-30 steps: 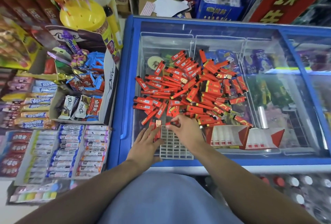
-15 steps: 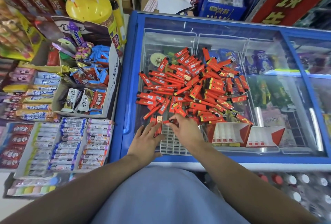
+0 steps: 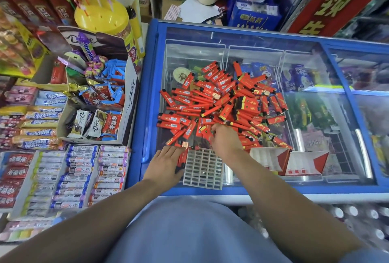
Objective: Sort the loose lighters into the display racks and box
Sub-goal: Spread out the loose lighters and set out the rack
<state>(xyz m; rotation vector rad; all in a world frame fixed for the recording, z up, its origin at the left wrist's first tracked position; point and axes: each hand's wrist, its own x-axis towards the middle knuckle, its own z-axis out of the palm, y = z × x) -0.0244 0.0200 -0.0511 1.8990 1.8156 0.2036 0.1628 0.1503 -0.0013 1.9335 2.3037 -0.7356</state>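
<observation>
Two bare forearms, no sleeves visible down to the frame's lower edge. No watch, ring or band on the left hand (image 3: pixel 166 162) or the right hand (image 3: pixel 226 138). Short, unpainted nails on the left fingers (image 3: pixel 175 150). Light blue-grey garment (image 3: pixel 189 233) over the torso, plain and smooth, without print, buttons or seams in sight, filling the bottom middle between both arms.

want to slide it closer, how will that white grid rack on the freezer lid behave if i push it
The white grid rack looks like thin open-cell plastic, so probably stiff but light. It sits on the smooth glass freezer lid, so it would likely slide easily. The left hand rests flat beside it, perhaps bracing it. Nearly empty, it may skid or tip if nudged high.
</observation>
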